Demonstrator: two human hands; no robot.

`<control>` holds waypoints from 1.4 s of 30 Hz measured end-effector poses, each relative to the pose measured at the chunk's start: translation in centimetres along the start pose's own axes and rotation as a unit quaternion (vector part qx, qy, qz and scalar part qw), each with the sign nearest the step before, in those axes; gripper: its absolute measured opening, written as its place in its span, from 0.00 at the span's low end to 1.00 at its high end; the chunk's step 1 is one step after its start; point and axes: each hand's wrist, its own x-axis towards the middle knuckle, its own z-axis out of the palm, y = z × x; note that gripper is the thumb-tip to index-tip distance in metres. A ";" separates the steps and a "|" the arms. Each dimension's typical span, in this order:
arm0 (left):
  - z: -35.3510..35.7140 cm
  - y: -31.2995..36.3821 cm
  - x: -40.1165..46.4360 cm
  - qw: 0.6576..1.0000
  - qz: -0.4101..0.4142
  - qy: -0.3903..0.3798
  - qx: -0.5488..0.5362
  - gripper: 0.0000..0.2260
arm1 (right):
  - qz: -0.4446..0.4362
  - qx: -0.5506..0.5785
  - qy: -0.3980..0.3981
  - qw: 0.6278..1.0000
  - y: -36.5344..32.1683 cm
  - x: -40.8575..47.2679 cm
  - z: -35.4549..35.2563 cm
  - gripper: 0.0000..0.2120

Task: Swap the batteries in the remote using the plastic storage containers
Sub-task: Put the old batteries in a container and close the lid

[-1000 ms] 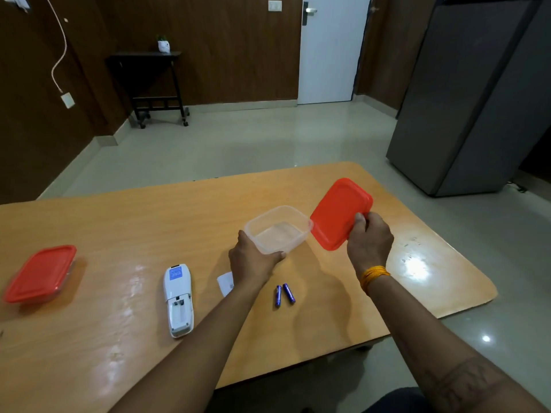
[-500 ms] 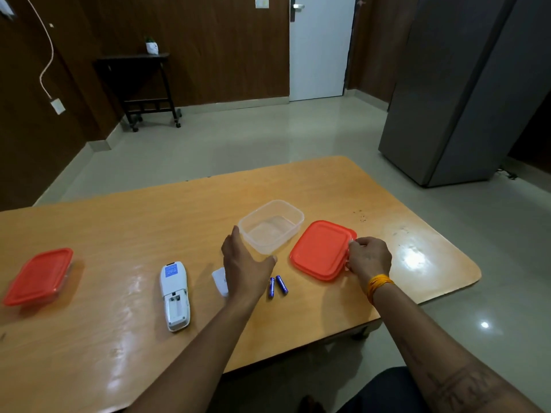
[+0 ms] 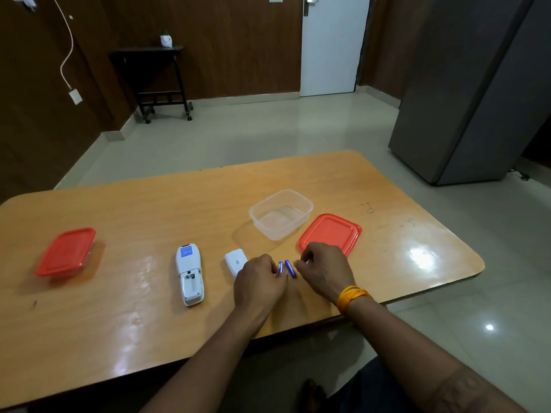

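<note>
Both hands now moved to batteries (image 3: 286, 268); L hand (image 3: 258, 282), R hand (image 3: 325, 271) fingers curled, grip unclear. Glossy wood table (image 3: 119, 329), tiled floor (image 3: 268, 132).

Dark wood-panelled walls (image 3: 238, 46), pale glossy tile floor (image 3: 268, 135) with light skirting along the base. White door (image 3: 329, 46) in far wall, lever handle at its left edge, light switch just left of that. Small black side table on castors (image 3: 155, 81) against the panelling, little white pot with a plant (image 3: 166, 40) on top. White cable (image 3: 67, 52) hanging down left wall to a plug box. Tall grey cabinet (image 3: 471, 90) at right. Ceiling-light glare spots on floor, lower right.
</note>
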 end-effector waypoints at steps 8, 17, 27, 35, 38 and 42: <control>-0.2 -0.1 0.4 0.997 0.013 -0.021 0.068 0.11 | -0.016 -0.078 -0.047 0.996 -1.2 0.1 0.8 0.12; -1.1 0.4 3.5 0.998 -0.030 0.046 -0.023 0.08 | 0.011 -0.001 0.027 1.000 -1.7 3.4 -1.5 0.10; -2.1 4.1 13.8 0.995 0.014 -0.006 0.096 0.06 | 0.020 -0.109 0.015 0.994 -4.8 12.9 -1.7 0.10; -0.5 4.4 15.9 0.959 0.074 -0.069 0.263 0.07 | 0.003 -0.219 -0.029 0.975 -5.1 14.6 -0.1 0.06; -0.5 4.5 16.0 0.956 0.087 -0.069 0.272 0.06 | 0.000 -0.217 -0.030 0.976 -5.0 14.6 0.0 0.06; -1.3 4.5 15.7 0.970 0.091 -0.040 0.220 0.06 | 0.007 -0.174 0.001 0.985 -4.7 14.2 -0.7 0.11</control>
